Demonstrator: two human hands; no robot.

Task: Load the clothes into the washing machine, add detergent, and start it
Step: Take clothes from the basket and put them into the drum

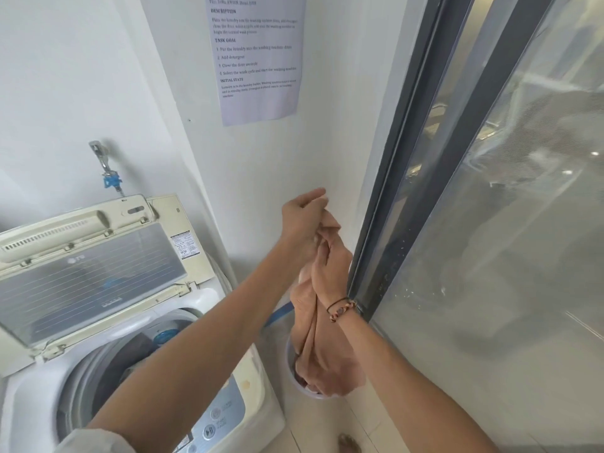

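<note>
Peach garment (313,325) gripped by left hand (302,219) and right hand (330,263) above basket (291,371)

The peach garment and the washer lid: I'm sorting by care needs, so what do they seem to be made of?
The peach garment, held up by the left hand and right hand, looks like thin, soft, matte fabric: it hangs in long limp folds; the fibre cannot be told. The washer lid, raised, seems a cream plastic frame around a see-through glossy panel, glass or clear plastic, which shows reflections.
</note>
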